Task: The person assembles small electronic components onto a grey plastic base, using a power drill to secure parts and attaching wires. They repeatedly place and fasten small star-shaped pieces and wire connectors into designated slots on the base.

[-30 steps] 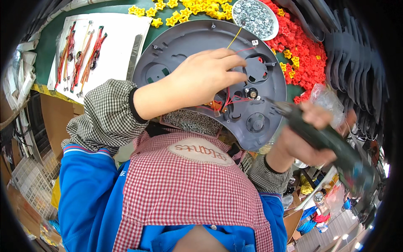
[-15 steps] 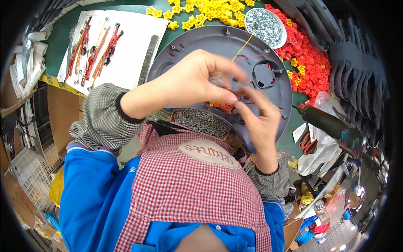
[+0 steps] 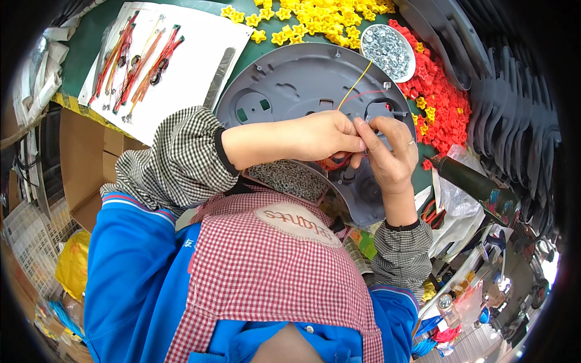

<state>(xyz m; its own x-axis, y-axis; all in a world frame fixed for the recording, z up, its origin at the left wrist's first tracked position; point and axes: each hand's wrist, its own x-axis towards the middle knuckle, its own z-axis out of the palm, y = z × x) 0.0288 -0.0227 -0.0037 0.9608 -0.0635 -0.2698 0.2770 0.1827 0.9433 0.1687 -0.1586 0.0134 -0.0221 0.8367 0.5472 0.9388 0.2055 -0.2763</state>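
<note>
My left hand (image 3: 331, 137) is closed in a pinch over the grey plastic shell (image 3: 284, 66), with thin wires at its fingers. A yellow wire (image 3: 356, 83) and a red wire (image 3: 365, 93) run out from behind it toward the far right; the red one ends at a small clear piece (image 3: 387, 86) on the shell. Beneath the fingers a bundle of red wires (image 3: 340, 162) shows in part. My right hand (image 3: 392, 148) meets the left at the fingertips, thumb and forefinger pinched together. What lies between its tips is too small to make out.
Beyond the shell lie yellow star-shaped pieces (image 3: 315, 21), a white bowl of screws (image 3: 387, 51) and a heap of red pieces (image 3: 445, 112). Wire sets rest on a white sheet (image 3: 187, 66) at left. A dark power screwdriver (image 3: 478, 184) is at right; a tray of small metal parts (image 3: 287, 180) sits near me.
Both hands have come lower and to the right, fingertips now together. They were blurred in motion before. The shell appears slightly shifted right and down, along with the whole view.
</note>
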